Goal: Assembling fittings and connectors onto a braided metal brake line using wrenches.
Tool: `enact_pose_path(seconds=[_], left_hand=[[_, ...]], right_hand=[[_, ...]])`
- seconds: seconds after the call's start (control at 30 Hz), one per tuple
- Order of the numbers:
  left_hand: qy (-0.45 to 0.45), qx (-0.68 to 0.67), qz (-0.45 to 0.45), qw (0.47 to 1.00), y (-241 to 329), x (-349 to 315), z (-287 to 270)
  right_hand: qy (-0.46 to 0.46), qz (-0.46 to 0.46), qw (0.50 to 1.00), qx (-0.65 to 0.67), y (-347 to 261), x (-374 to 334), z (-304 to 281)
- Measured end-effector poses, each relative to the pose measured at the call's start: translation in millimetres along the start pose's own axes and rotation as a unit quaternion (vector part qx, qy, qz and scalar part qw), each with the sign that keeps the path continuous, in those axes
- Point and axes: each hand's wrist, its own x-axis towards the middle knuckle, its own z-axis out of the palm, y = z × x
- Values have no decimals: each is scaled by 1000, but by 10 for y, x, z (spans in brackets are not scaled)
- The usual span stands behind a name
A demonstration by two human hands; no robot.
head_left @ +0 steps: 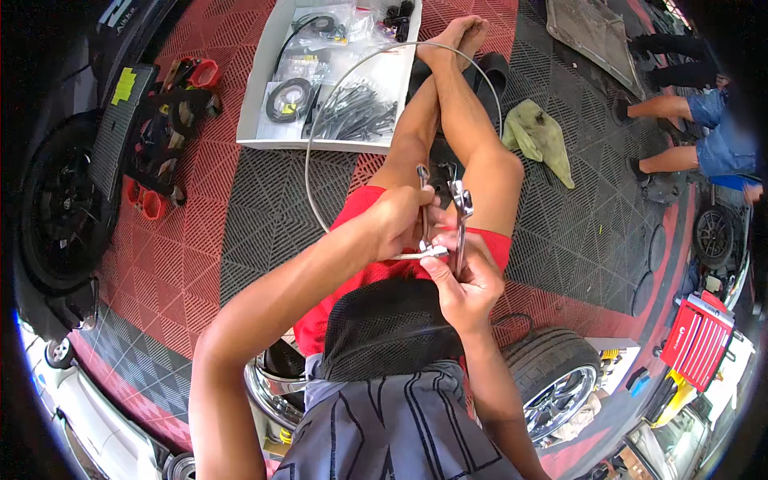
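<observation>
Over my lap, my left hand [402, 218] is closed around a slim metal wrench [425, 214], its jaw end down at a small metal fitting [434, 252]. My right hand [470, 286] grips a shiny adjustable wrench [462, 210] with its head pointing up, and its thumb lies close to the same fitting. A thin grey hose [309, 172] loops out from beneath my left forearm, over the box and my feet, and back toward my right knee. Whether both wrenches bite on the fitting is hard to make out.
A white box [254, 142] with bagged parts, black cable coils and zip ties lies ahead. A green cloth [538, 142] rests right of my legs. Wheels [552, 384] stand beside me. Tools lie by the car at left; another person [704, 144] and a red tool chest [694, 340] are at right.
</observation>
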Motion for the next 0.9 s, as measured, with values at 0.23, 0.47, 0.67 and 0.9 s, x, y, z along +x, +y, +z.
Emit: enact_pose_path(seconds=[0.23, 0.47, 0.67, 0.9], left_hand=[[86, 444, 160, 878, 39, -165, -61], [32, 636, 226, 737, 20, -115, -173], [70, 557, 250, 789, -3, -289, 9], [59, 589, 201, 780, 53, -586, 232]], right_hand=[[18, -51, 998, -24, -230, 96, 75], [0, -61, 997, -36, -208, 100, 88], [3, 14, 1000, 11, -154, 77, 84], [-4, 44, 991, 124, -45, -4, 47]])
